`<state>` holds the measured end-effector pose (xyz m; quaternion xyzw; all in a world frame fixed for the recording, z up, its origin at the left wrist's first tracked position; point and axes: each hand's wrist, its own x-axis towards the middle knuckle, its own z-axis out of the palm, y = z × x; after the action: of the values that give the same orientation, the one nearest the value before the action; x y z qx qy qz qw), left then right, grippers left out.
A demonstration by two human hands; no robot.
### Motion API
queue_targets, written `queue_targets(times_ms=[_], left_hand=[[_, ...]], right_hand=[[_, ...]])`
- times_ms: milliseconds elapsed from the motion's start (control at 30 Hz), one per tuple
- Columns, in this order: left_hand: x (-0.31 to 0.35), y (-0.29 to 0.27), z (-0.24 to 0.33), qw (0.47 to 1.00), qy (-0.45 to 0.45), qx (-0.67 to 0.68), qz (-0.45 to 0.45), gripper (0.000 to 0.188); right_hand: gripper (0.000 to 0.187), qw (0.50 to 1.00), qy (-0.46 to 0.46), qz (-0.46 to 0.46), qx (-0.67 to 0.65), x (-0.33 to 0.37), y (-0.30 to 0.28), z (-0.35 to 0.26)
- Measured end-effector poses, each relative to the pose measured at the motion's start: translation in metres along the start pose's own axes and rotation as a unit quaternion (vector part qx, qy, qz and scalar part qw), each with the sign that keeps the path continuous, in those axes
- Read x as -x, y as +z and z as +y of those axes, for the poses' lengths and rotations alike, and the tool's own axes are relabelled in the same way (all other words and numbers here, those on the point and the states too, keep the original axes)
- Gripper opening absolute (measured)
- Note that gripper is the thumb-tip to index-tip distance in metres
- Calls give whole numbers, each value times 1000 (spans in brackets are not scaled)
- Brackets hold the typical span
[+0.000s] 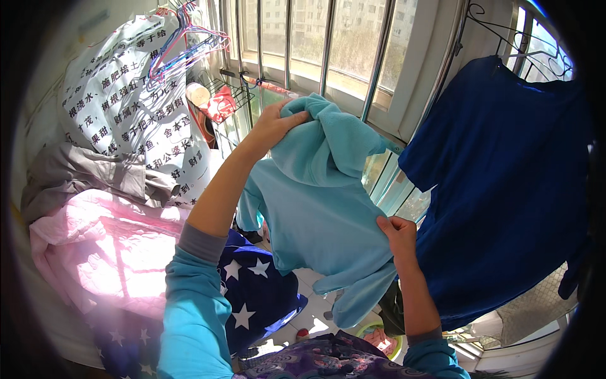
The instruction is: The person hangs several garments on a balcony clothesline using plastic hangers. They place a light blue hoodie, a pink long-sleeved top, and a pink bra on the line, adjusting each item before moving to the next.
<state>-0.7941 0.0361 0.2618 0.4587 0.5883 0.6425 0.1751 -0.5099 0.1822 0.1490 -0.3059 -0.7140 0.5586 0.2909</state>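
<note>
A light turquoise fleece top [322, 202] hangs in front of me, held up by both hands. My left hand [273, 125] grips its upper edge near the hood or collar, arm stretched upward. My right hand [396, 232] pinches the garment's right side lower down, near a dangling sleeve. Both my forearms wear turquoise sleeves with grey cuffs.
A dark blue shirt [505, 177] hangs on a wire hanger at right. Barred windows [328, 44] are ahead. To the left lie a pink quilt [107, 252], grey cloth [88, 174], a white printed sack [132, 101] and coloured hangers [186, 38]. A navy star-patterned cloth [252, 297] lies below.
</note>
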Motion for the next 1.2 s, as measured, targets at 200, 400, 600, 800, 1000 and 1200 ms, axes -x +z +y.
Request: queue_targets(times_ms=[200,400,600,800,1000,1200], left_hand=[[4,-42,-28,915,-81,-383,100,58],[-6,18,-8,894,280,-350,-6,40],[27,44,36,933,276,-199,120,28],[65,75,82,898,139,-406,-100,20],[78,97,98,883,3,-408,-232,35],[1,8,114,753,-16,-657,4,38]], right_hand=[[28,999,-37,25,27,-19,-4,-4],[32,991,-20,36,127,-32,0,-3],[37,978,-49,64,191,-34,-15,-14],[32,965,-58,57,249,-34,-35,-29],[32,956,-157,75,238,-35,-36,-49],[32,945,-210,95,232,-48,-21,-84]])
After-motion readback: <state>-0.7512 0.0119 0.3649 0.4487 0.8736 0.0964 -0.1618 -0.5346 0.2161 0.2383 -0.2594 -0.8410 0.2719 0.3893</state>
